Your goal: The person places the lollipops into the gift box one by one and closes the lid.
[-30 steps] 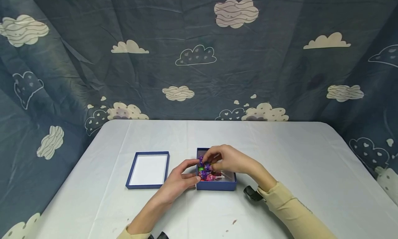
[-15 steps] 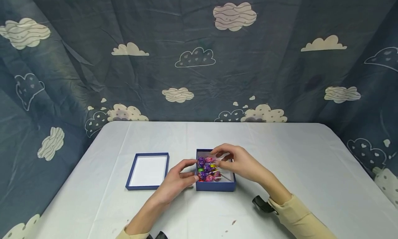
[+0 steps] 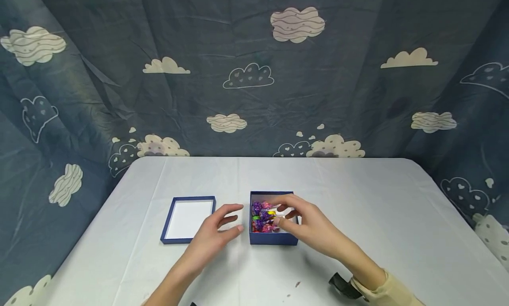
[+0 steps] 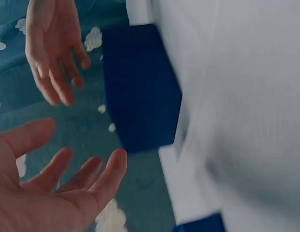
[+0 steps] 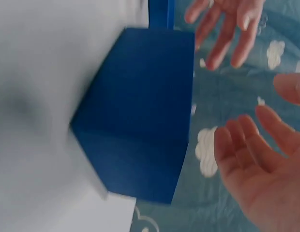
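A blue open-topped box [image 3: 273, 239] stands on the white table. Wrapped lollipops [image 3: 262, 217] in purple, pink and red, several of them, lie along its left side with sticks toward the right. My left hand [image 3: 214, 231] hovers just left of the box, apart from it, fingers spread and nothing in them. Over the box's right part is my right hand [image 3: 308, 222], its fingers loosely bent with no object visible between them. Both wrist views show the box's outer walls [image 4: 140, 87] and the two hands with relaxed fingers; the lollipops are hidden there.
The blue-rimmed lid [image 3: 163, 240], white inside, lies on the table left of the box, close to my left forearm. A white cloth [image 3: 358, 191] covers the table. Behind hangs a dark blue curtain [image 3: 254, 102] with cloud prints. Small dark specks mark the cloth in front.
My right hand has drawn back rightward from the lollipops, uncovering them and their sticks. My left hand has let go of the box's left side and moved left.
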The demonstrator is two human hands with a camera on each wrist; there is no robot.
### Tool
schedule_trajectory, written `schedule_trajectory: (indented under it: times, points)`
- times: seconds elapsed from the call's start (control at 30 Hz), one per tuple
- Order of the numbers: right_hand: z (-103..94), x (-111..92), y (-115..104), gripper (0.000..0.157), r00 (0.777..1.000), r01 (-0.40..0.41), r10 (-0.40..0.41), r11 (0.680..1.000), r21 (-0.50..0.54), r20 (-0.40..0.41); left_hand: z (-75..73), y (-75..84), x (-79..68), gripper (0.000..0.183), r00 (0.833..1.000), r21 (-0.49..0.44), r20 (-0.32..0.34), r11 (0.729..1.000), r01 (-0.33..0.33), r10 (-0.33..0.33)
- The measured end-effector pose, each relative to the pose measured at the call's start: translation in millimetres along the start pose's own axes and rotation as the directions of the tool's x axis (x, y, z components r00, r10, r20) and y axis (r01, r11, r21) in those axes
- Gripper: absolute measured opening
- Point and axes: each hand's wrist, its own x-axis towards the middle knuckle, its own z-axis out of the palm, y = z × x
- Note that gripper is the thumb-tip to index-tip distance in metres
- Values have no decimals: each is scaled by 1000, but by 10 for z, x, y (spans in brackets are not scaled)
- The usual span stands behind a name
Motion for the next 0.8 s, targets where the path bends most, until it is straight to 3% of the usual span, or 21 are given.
schedule_trajectory:
  times: [0.2, 0.4, 0.53, 0.8]
  points:
    - [206, -46, -172, 40, 1000, -17, 16, 999, 47, 27, -241, 42, -179, 42, 991, 69, -132, 997, -16, 25]
    - [425, -33, -300, 46, 998, -37, 36, 999, 36, 53, -436, 6, -331, 43, 980, 131, -198, 991, 6, 20]
    - [581, -14, -350, 45, 998, -10, 8, 999, 32, 64, -567, -30, -392, 42, 969, 177, -245, 984, 32, 12]
    - [925, 100, -392, 45, 996, 38, -54, 977, 211, 71, -881, -147, -466, 42, 950, 262, -312, 961, 83, 3]
